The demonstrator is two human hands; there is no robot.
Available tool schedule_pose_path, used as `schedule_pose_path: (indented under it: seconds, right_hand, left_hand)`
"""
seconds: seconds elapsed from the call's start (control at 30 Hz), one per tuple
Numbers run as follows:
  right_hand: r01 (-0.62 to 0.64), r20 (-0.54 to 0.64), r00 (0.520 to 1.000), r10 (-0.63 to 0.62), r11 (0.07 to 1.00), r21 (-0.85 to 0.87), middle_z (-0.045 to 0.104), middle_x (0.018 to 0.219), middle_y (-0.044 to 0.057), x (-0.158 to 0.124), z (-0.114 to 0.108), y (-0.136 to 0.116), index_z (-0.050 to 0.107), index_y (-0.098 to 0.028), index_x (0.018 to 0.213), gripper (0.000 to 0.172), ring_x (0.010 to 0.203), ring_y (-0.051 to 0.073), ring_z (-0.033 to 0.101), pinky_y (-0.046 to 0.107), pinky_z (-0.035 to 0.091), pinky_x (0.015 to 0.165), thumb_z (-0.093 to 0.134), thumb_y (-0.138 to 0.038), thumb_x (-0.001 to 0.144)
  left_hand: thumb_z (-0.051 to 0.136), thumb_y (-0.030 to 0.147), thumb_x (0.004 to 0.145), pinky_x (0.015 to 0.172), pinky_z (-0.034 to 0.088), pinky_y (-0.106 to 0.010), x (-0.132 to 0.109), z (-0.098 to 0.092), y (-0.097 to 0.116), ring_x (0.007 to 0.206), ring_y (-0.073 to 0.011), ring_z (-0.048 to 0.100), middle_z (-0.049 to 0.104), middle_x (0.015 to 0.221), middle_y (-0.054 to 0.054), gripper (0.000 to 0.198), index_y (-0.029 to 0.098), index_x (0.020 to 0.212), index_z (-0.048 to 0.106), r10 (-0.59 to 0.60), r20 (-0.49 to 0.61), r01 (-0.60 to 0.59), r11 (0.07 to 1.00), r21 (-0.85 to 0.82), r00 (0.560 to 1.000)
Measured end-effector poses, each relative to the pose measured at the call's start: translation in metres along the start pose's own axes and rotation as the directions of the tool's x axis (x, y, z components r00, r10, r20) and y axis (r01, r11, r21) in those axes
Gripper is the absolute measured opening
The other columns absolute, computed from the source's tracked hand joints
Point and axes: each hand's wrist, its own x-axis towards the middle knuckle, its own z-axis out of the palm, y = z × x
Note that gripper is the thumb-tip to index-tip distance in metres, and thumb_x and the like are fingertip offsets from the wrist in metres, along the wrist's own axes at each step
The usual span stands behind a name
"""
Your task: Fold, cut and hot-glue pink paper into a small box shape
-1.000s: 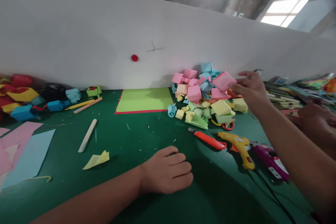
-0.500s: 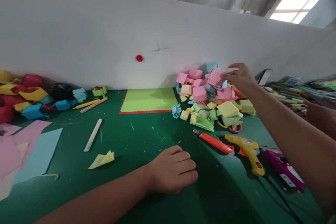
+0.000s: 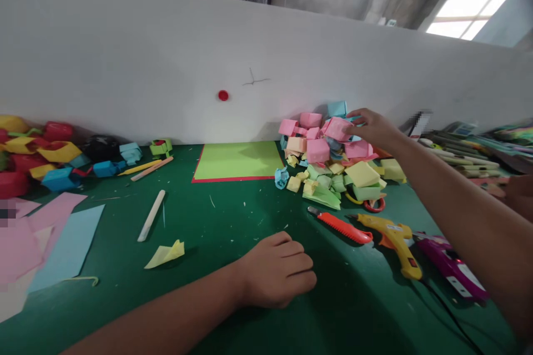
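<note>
My left hand (image 3: pixel 280 270) rests closed on the green table near its front, its fingers curled under so that anything inside is hidden. Up at the right, my right hand (image 3: pixel 368 126) pinches a pink paper box (image 3: pixel 338 128) at the top of a heap of folded paper pieces. In that heap lie a light blue box (image 3: pixel 337 108), more pink pieces (image 3: pixel 317 151), yellow ones (image 3: pixel 362 173) and green ones (image 3: pixel 322 196). Left of the heap, a lime green sheet with a red edge (image 3: pixel 239 161) lies flat against the white partition.
An orange cutter (image 3: pixel 345 227), a yellow glue gun (image 3: pixel 393 236) and a purple device (image 3: pixel 452 269) lie at the right. At the left are a white stick (image 3: pixel 151 216), a yellow scrap (image 3: pixel 165 254), a blue sheet (image 3: pixel 70 247) and colourful boxes (image 3: pixel 62 151). Another person's hand (image 3: pixel 518 194) shows far right.
My right hand has moved slightly down and left, lowering the pink box onto the heap. My left hand stays closed on the table. The view has shifted a little.
</note>
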Motion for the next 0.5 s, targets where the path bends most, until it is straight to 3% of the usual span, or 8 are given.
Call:
schedule_pose_path:
  seconds: [0.17,0.33,0.5]
  right_hand:
    - [0.081,0.020,0.997,-0.080,0.992,-0.096,0.073,0.116,0.010,-0.009,-0.009,-0.009,0.073,-0.024,0.114,0.048,0.099,0.030,0.065,0.045,0.048,0.091,0.067,-0.055,0.077]
    - [0.189,-0.057,0.978,-0.200,0.969,-0.161,0.069,0.128,0.013,-0.023,-0.017,-0.021,0.073,-0.024,0.108,0.044,0.124,0.033,0.056,0.051,0.029,0.113,0.061,-0.056,0.080]
    - [0.294,-0.161,0.932,-0.324,0.938,-0.185,0.066,0.133,0.013,-0.051,-0.028,-0.038,0.069,-0.025,0.114,0.041,0.134,0.030,0.051,0.047,0.028,0.115,0.060,-0.052,0.084]
  left_hand:
    - [0.053,0.014,0.091,0.074,0.040,-0.034,0.001,-0.001,0.000,0.078,-0.0166,0.052,0.068,0.086,-0.003,0.012,0.017,0.093,0.064,-0.004,-0.002,0.004,1.000,0.010,1.000]
    - [0.053,0.014,0.089,0.074,0.041,-0.034,0.001,-0.001,0.001,0.078,-0.0166,0.052,0.068,0.087,-0.003,0.012,0.017,0.092,0.064,-0.008,-0.001,0.008,1.000,0.012,1.000]
    - [0.055,0.013,0.088,0.074,0.042,-0.034,0.000,-0.002,0.002,0.080,-0.0174,0.055,0.069,0.088,-0.004,0.010,0.017,0.093,0.063,-0.017,-0.014,0.016,1.000,-0.015,1.000]
